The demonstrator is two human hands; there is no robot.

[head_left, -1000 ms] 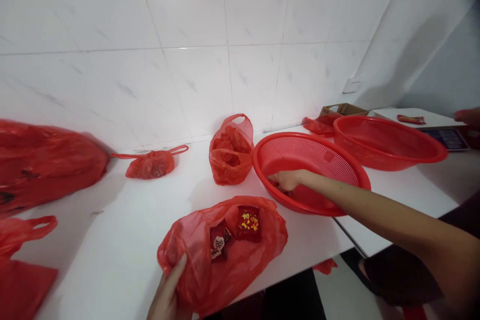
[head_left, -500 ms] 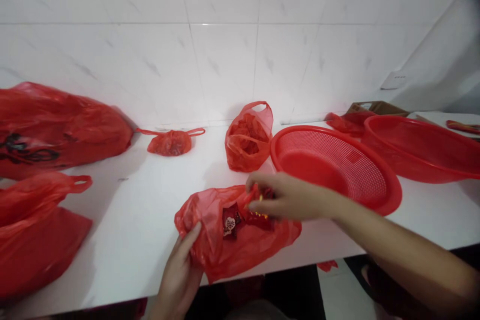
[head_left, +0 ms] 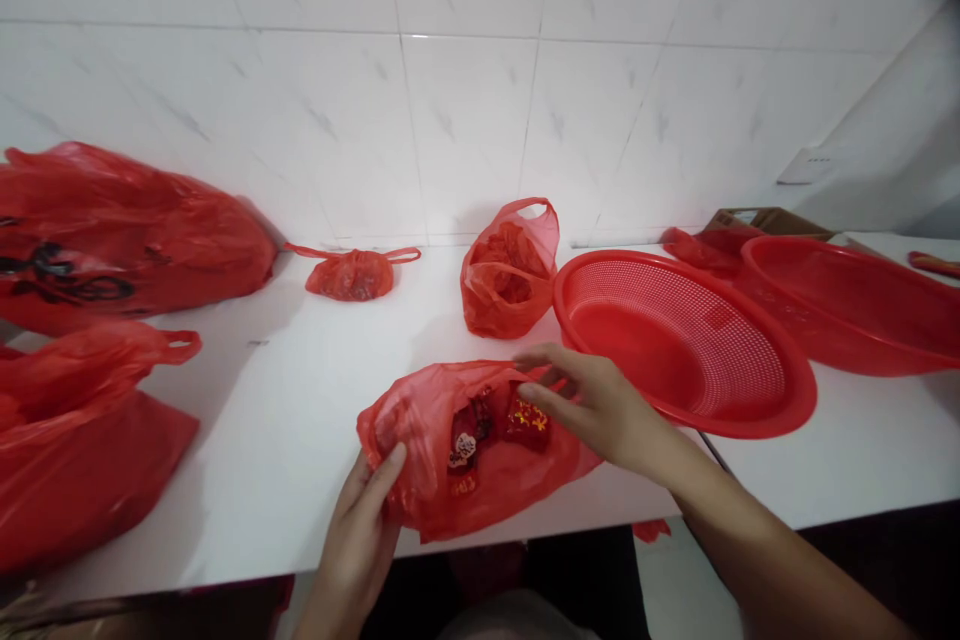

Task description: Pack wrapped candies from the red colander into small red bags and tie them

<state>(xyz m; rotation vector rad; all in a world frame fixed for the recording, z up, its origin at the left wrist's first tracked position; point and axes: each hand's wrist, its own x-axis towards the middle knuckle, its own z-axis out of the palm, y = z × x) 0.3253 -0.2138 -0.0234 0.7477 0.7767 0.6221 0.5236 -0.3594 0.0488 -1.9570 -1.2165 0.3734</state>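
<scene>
A red plastic bag (head_left: 487, 512) lies on its side near the table's front edge, its mouth facing up. My left hand (head_left: 369, 505) grips the left side of this bag, thumb on top and fingers partly hidden beneath. Inside the mouth several small dark-red packets show, among them a packet with gold marks (head_left: 528, 417) and a packet with a pale printed patch (head_left: 463, 448). Over the right part of the mouth is my right hand (head_left: 592, 400), its thumb and fingers apart, close to the gold-marked packet and holding nothing visible.
Behind the bag stands an open red bag (head_left: 504, 285), beside a red mesh basket (head_left: 780, 400). A small red bag with tied handles (head_left: 351, 277) sits farther left. Larger red bags (head_left: 150, 240) fill the left end. A second red basin (head_left: 862, 310) and a cardboard box (head_left: 780, 222) are right.
The gold-marked packet, pinched in my right hand before, now lies in the bag's mouth. My right hand has let go and moved right, fingers spread. The view has shifted slightly.
</scene>
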